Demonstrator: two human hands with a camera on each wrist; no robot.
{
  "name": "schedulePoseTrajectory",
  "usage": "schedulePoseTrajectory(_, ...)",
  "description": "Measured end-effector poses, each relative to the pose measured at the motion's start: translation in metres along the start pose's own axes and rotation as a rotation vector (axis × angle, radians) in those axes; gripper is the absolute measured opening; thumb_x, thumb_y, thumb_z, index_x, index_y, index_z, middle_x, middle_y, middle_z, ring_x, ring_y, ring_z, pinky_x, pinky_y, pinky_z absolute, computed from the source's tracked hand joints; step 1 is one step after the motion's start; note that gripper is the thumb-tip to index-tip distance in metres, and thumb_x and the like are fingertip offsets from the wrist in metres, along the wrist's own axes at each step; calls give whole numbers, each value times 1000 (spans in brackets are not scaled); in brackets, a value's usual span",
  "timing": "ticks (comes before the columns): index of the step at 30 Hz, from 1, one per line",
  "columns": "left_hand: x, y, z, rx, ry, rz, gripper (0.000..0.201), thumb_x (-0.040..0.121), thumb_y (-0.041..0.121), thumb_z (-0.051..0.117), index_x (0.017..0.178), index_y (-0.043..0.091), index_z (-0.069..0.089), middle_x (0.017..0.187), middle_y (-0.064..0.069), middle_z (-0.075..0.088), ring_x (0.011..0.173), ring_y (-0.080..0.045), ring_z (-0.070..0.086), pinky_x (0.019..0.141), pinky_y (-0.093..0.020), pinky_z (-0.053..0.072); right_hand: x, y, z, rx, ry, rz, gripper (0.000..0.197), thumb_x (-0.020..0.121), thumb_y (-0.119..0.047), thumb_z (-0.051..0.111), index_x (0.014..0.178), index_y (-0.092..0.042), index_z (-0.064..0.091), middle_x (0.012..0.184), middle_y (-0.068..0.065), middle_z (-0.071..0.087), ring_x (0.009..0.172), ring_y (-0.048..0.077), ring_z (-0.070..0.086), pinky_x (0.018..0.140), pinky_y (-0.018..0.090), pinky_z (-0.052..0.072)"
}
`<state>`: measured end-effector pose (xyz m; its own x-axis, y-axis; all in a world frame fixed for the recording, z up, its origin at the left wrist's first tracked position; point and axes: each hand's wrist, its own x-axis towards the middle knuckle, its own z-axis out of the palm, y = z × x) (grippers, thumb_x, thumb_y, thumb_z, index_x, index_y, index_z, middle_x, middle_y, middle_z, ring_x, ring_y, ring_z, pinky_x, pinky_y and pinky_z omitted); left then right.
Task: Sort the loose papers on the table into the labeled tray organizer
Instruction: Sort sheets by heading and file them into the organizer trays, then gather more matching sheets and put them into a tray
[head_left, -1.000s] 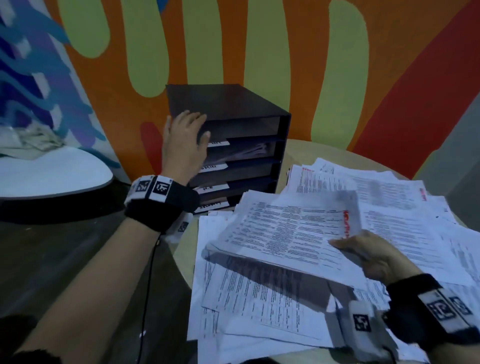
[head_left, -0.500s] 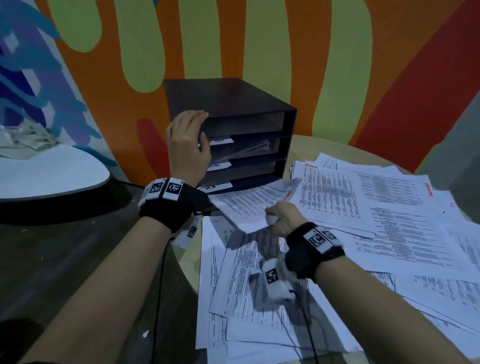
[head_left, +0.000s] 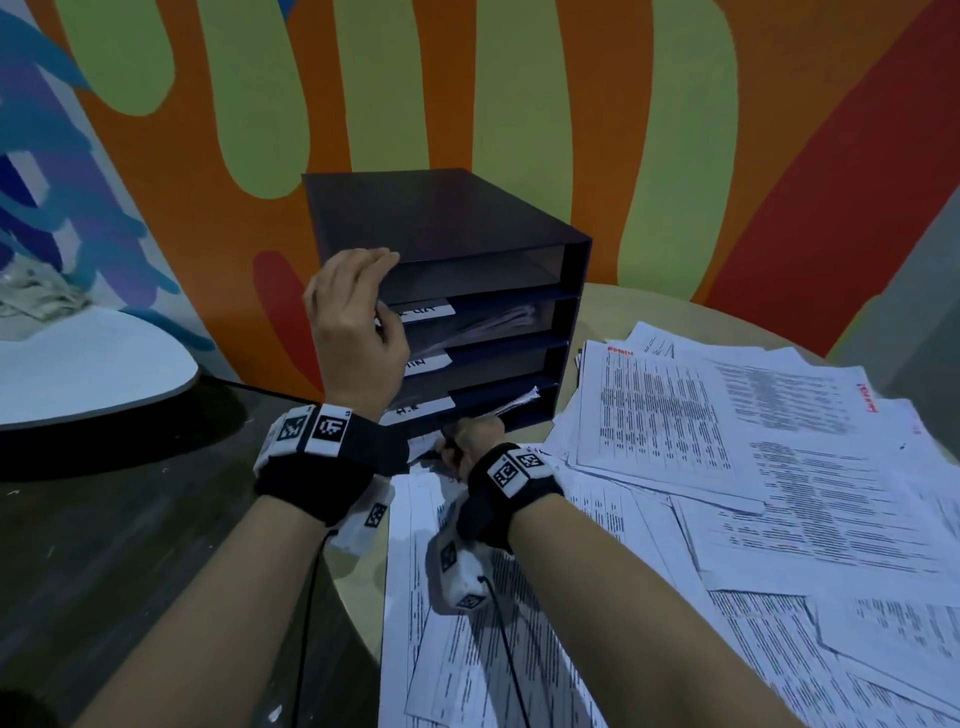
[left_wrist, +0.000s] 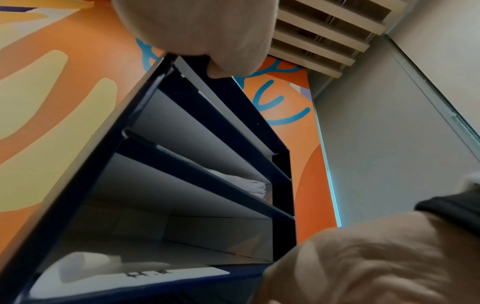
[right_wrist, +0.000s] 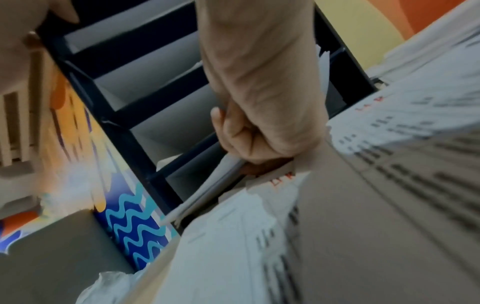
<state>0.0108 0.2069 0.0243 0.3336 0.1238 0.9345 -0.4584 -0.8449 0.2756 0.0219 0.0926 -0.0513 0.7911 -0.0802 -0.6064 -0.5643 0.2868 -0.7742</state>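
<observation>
The sheet (right_wrist: 215, 181) sits at the mouth of the lowest slot of the tray organizer (head_left: 467, 218), pinched in the closed grip of my right hand (head_left: 470, 439). My left hand (head_left: 356, 322) curls its grip over the organizer's top front edge, at its left corner. Loose papers (head_left: 727, 467) cover the worktop (head_left: 649, 312) to the right.

Free organizer (head_left: 441, 213) top slot (head_left: 467, 273) beside left hand (head_left: 358, 332)

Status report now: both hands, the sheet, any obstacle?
Left hand grips tray organizer top. Right hand pinches sheet at lowest slot. Nothing seen blocking.
</observation>
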Motion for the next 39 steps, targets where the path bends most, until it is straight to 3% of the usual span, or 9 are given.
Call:
schedulePoseTrajectory(4,0,-1,2,18,14,22,46,76,-7,51,119,4,64,117,-12,63,120,-25,47,100,-49,40,10,4,5,-913,107,-324,50,101,-51,31,147,-29,34,130,3,52,119,23,52,92,28,42)
schedulePoseTrajectory(8,0,-1,0,26,3,16,47,76,-6,52,120,5,64,118,-12,62,120,-26,47,102,-47,39,13,-6,2,-464,80,-133,53,100,-53,34,133,-15,52,128,2,58,116,18,57,64,17,40)
schedulePoseTrajectory(13,1,6,-5,14,-44,-18,45,78,-3,51,121,5,63,120,-11,61,121,-27,48,103,-46,38,-10,-32,-43,-43,-89,-105,29,91,5,57,119,10,53,98,24,59,78,33,66,51,25,54)
schedulePoseTrajectory(16,3,15,-8,7,-71,-84,45,78,1,52,122,7,62,122,-9,60,123,-27,48,104,-48,37,-44,-52,-100,-192,-83,-202,10,91,11,51,100,7,51,87,22,54,60,31,63,38,25,50)
schedulePoseTrajectory(21,-20,52,-11,-54,-80,-65,36,79,1,57,113,10,65,109,-10,57,112,-26,46,98,-37,38,-70,-63,-203,-585,109,-414,21,90,-1,63,110,1,59,102,20,64,70,26,65,55,34,57)
schedulePoseTrajectory(25,-62,68,9,-154,-557,-193,32,87,6,59,119,11,59,115,-6,55,112,-25,47,96,-37,41,-81,-50,-259,-894,243,-394,52,82,-16,76,128,-5,54,122,15,56,107,32,57,63,30,51)
schedulePoseTrajectory(30,-92,65,31,126,-1171,-396,83,84,23,69,149,3,21,148,-18,35,136,-33,33,108,-43,36,-78,-20,-295,-1563,198,-108,111,67,-63,74,152,-19,19,152,18,24,140,37,26,108,46,36)
schedulePoseTrajectory(35,-101,67,39,123,-1290,-514,76,77,10,71,142,2,32,125,-19,54,104,-32,62,73,-35,53,-89,-14,-295,-1645,75,-26,97,77,-58,69,147,-14,17,154,24,12,144,41,13,109,53,30)
schedulePoseTrajectory(39,-99,64,42,189,-1216,-382,34,78,1,65,112,2,64,112,-17,60,99,-32,61,78,-37,52,-88,-14,-295,-1651,79,-34,95,80,-56,68,147,-12,17,155,25,11,145,42,10,111,53,26)
